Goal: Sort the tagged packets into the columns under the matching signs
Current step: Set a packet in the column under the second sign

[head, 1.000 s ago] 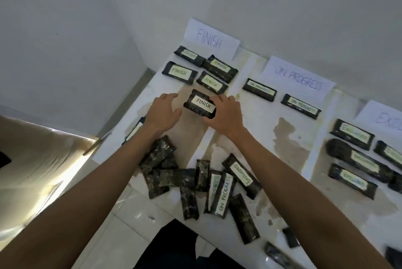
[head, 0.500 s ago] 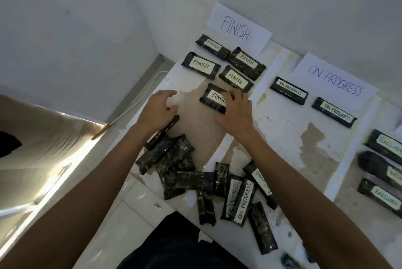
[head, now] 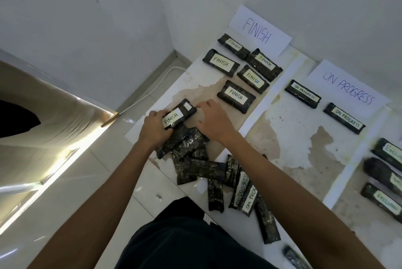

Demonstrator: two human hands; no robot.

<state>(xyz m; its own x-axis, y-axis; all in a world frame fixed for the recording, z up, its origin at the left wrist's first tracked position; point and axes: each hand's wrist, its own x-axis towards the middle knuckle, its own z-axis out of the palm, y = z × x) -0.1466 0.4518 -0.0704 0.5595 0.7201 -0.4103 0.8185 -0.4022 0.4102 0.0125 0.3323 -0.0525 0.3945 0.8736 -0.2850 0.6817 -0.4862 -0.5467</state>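
The right grip [head: 215, 124] is no longer resting on the fifth packet [head: 236, 96]. That one is now lying free under the FINISH sign [head: 258, 29], just below the other four, so it is counting as sorted. The right fingers are hanging loosely curled and holding nothing, hovering just beside the next packet [head: 177, 114]. The left grip [head: 155, 126], which half a second ago was reaching into the pile [head: 195, 160], is now clamping that next packet by its near end. It is holding the packet tag-up over the pile's far edge, and the tag is reading FINISH. So the next piece is already being identified, and it is probably heading for the same column, into the bare spot left of the fifth packet. The pile is still holding many packets, two of them showing ON PROGRESS tags, so the sorting is looking well short of done.
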